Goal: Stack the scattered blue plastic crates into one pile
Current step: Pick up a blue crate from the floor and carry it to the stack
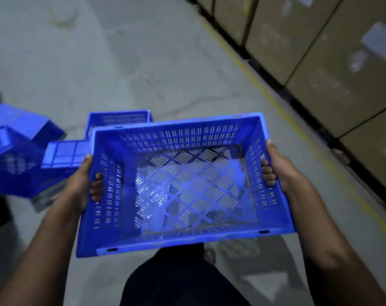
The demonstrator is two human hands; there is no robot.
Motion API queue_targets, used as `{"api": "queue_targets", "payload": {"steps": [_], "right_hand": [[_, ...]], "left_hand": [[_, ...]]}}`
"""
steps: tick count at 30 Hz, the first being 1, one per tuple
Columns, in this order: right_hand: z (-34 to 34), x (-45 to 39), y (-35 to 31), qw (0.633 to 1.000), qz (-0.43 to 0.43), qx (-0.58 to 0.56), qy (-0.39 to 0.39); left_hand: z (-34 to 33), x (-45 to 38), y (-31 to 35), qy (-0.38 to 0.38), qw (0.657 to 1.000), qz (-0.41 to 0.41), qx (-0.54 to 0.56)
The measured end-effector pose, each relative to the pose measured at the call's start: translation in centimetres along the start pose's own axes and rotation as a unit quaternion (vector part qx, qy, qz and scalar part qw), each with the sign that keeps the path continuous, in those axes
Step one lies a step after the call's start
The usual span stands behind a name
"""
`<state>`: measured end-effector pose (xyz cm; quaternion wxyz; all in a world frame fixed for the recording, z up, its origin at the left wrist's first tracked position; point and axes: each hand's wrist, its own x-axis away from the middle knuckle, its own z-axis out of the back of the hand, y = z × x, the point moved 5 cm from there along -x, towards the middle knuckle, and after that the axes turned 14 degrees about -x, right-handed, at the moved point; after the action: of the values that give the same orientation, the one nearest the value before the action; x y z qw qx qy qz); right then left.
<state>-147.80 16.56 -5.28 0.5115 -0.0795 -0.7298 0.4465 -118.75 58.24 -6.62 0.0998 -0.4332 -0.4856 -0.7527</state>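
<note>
grey concrete floor (pixel 125 69), dim light, a yellow painted line (pixel 273 102) running from 12 down toward 4 o'clock, a row of cardboard cartons (pixel 333 69) beyond it along the 1–3 o'clock side.

carried crate (pixel 183 186): blue, slotted walls and base, open side up, empty, held off the floor at frame centre over the person's dark trouser leg (pixel 183 281). left hand (pixel 86 184) wraps the 9 o'clock wall, fingers curled through the handle slot, tips showing inside. right hand (pixel 276 168) grips the 3 o'clock wall the same way. both hands closed round the crate.

other crates: one upright crate (pixel 119 119) on the floor at 11 o'clock, just behind the carried one and partly hidden by it. tipped crates (pixel 17 149) clustered at 9–10 o'clock, one overlapping another; picture blurred there, count uncertain.

risks (judgement): the carried crate sits slightly tilted; set down askew on the upright crate, its base would ride on the rim instead of seating, and the pile would lean or slide. fingers through the slots could be pinched between the walls as the crates nest. the tipped crates lie close to the walking path, a trip hazard, and crowd the left side of the likely stacking spot.
</note>
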Motion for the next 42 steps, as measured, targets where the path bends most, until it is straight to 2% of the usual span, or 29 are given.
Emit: {"api": "queue_targets", "payload": {"steps": [6, 10, 15, 22, 28, 33, 38, 42], "right_hand": [[5.5, -8.1, -6.3, 0.999, -0.01, -0.032, 0.039], [6.7, -15.3, -12.5, 0.997, -0.015, -0.037, 0.059], [5.0, -23.9, -22.4, 0.998, 0.008, -0.033, 0.055], [-0.8, -37.1, -35.5, 1.0, 0.01, -0.017, 0.012], [-8.7, -53.0, -45.5, 0.999, -0.006, 0.035, -0.007], [-17.7, -64.7, -55.4, 0.996, -0.014, 0.068, -0.056], [-30.7, -73.5, -64.7, 0.985, -0.012, 0.119, -0.125], [-43.3, -80.8, -69.7, 0.972, -0.015, 0.164, -0.166]], "left_hand": [[-8.2, -8.4, 10.5, -0.037, 0.998, -0.017, -0.042], [-13.2, -15.1, 18.4, -0.049, 0.997, -0.024, -0.056], [-16.9, -22.0, 29.0, -0.052, 0.998, -0.022, -0.038], [-17.3, -31.8, 41.7, -0.011, 1.0, -0.013, -0.017], [-16.2, -42.7, 51.4, 0.02, 1.0, 0.009, 0.005], [-13.2, -49.9, 59.9, 0.085, 0.995, 0.012, 0.041], [-7.8, -54.4, 66.3, 0.143, 0.984, 0.023, 0.108], [-2.3, -60.0, 70.2, 0.178, 0.971, 0.034, 0.154]]}}
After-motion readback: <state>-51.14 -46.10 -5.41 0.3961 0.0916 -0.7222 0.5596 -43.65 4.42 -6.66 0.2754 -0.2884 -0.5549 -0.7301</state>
